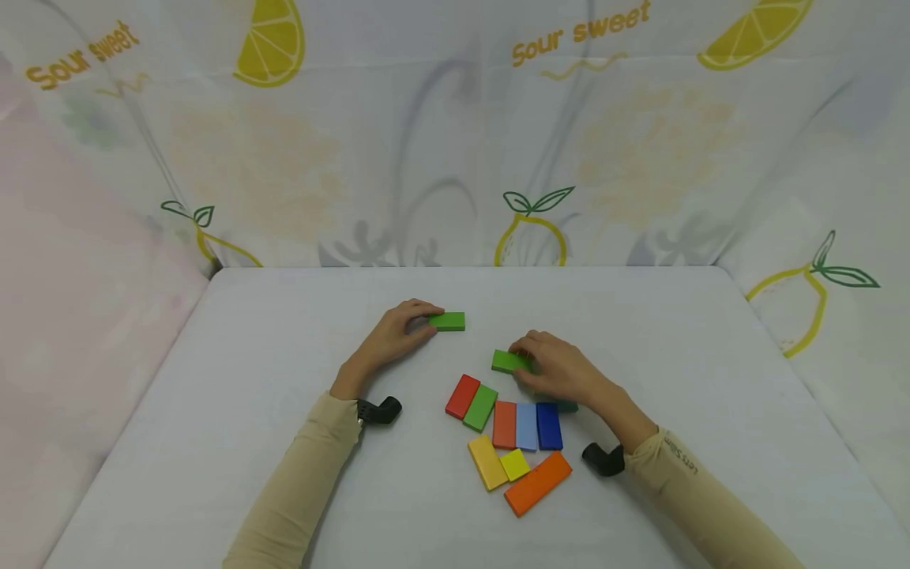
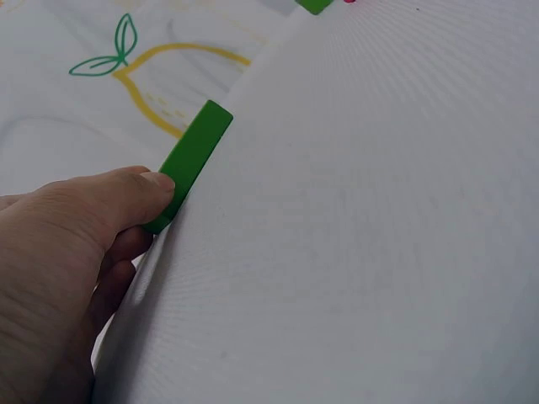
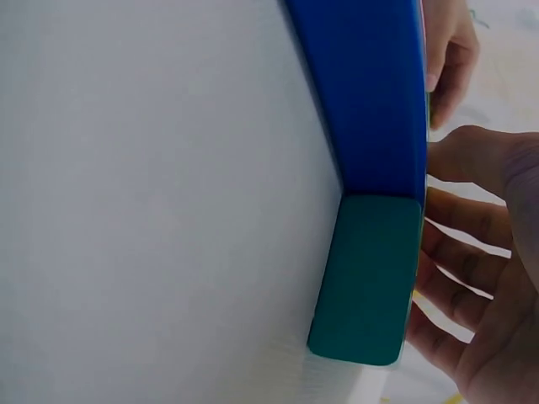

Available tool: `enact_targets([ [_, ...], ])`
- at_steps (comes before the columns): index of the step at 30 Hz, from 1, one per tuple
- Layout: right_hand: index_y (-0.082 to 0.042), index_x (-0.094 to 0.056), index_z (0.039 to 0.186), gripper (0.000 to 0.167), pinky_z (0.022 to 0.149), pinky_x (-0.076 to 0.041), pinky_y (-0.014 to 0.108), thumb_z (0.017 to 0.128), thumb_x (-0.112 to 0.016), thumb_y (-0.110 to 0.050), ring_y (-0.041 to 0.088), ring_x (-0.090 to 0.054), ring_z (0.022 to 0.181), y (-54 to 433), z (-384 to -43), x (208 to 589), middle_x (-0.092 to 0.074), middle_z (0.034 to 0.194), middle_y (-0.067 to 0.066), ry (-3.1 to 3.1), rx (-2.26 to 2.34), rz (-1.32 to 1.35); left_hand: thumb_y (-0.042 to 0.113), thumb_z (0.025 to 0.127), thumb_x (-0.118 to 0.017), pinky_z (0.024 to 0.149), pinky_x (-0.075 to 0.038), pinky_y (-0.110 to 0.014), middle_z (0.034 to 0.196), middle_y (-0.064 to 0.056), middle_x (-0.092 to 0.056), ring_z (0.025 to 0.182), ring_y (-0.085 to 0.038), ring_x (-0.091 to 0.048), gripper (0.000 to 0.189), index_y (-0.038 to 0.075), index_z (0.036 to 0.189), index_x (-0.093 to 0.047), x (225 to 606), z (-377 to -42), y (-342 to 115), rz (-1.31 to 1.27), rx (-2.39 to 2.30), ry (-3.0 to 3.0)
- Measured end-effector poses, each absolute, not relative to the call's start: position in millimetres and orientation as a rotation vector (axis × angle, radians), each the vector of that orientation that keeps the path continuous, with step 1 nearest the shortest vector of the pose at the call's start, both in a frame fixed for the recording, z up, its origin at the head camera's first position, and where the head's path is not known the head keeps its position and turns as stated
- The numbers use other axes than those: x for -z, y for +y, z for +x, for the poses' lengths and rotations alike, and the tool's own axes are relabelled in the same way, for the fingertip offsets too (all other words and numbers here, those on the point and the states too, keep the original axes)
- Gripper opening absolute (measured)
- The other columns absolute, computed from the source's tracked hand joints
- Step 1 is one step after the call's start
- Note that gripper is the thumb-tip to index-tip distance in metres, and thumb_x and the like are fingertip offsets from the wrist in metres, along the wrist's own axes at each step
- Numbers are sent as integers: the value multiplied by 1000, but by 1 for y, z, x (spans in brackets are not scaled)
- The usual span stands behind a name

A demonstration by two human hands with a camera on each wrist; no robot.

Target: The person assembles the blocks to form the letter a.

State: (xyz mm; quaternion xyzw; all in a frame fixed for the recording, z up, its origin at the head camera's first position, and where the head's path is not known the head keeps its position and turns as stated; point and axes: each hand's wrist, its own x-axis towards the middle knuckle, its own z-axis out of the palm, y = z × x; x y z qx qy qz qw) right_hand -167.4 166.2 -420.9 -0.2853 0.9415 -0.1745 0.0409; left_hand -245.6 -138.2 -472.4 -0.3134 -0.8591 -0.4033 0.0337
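Observation:
Toward the back of the table, my left hand [image 1: 394, 336] pinches the left end of a green block [image 1: 449, 322] that lies flat. The left wrist view shows the thumb against that green block [image 2: 195, 160]. My right hand [image 1: 562, 367] is nearer and to the right, its thumb and fingers around the right end of a second green block [image 1: 505, 361]. In the right wrist view its fingers [image 3: 467, 278] pass behind a teal block [image 3: 366, 282] and a dark blue block [image 3: 366, 93], which hide the held block. Most of the teal block is under the hand in the head view.
In front of the hands lie red [image 1: 462, 395], green [image 1: 480, 408], orange-red [image 1: 505, 425], light blue [image 1: 526, 427], dark blue [image 1: 549, 427], amber [image 1: 487, 463], yellow [image 1: 515, 465] and orange [image 1: 538, 484] blocks. A patterned cloth [image 1: 441, 142] hangs behind the white table [image 1: 235, 395].

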Motion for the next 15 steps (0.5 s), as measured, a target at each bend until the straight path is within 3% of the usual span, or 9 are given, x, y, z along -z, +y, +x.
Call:
enact_targets([
  [15,-8,-64,117,33,87,-52,39,87,-66,-22,21,-58,97,168,-198,423,-63,108,8,2876,517,-844,11,87,-68,99,-44,-40,118,-5,-65,113,-21,-56,33,11,119,-64,473,-245,-138,-972,1238,-2619],
])
